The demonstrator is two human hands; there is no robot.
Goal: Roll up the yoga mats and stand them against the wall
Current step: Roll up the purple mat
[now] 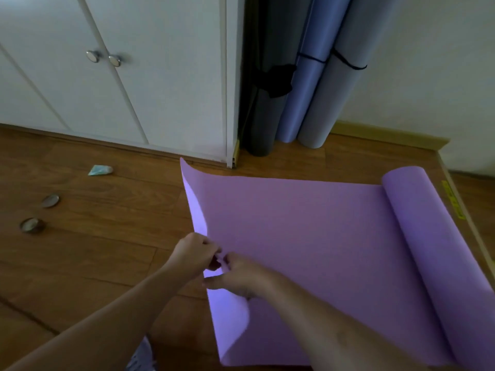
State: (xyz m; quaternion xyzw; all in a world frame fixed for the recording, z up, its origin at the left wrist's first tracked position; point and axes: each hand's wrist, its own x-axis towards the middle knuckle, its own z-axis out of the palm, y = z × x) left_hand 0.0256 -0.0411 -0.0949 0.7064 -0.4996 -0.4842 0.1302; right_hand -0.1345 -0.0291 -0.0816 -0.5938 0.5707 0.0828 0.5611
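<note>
Both hands are pinching the curled left edge of the purple yoga mat (308, 236) at lower centre: left hand (195, 254), right hand (241, 277). The mat is lying on the wooden floor (93, 250), its right end rolled. Three rolled mats (302, 89) are standing against the wall at upper centre.

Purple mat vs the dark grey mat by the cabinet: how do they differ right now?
The purple mat lies mostly flat on the floor, rolled only at its far end; the dark grey mat is fully rolled. The purple one is horizontal, the grey one stands upright in the corner. Left hand and right hand pinch the purple mat's curled near edge; nothing touches the grey one, which has a black strap round it. Both are yoga mats.
</note>
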